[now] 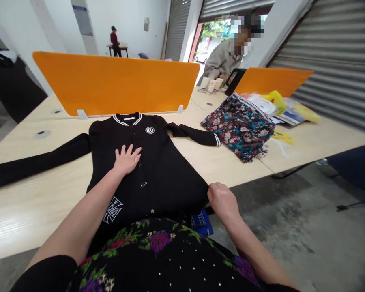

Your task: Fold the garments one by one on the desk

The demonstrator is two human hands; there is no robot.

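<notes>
A black button-front jacket [170, 174] with white stripes at collar and cuff is spread face up on the pale wooden table [61, 178]. Its sleeve on the left stretches out past the picture's edge; the other bends toward the right. My left hand [127, 159] lies flat on the jacket's front beside the buttons, fingers spread. At the lower right corner of the hem, my right hand [223, 198] is closed on the fabric and pulls it out taut past the table's front edge. The hem nearest my body is partly hidden.
Right of the jacket lies a bundled floral cloth [239, 125], with plastic bags [261, 103] behind it. An orange divider [118, 83] stands along the back. Paper cups [211, 85] are near a person [225, 56] across the table; another person [114, 41] stands far off.
</notes>
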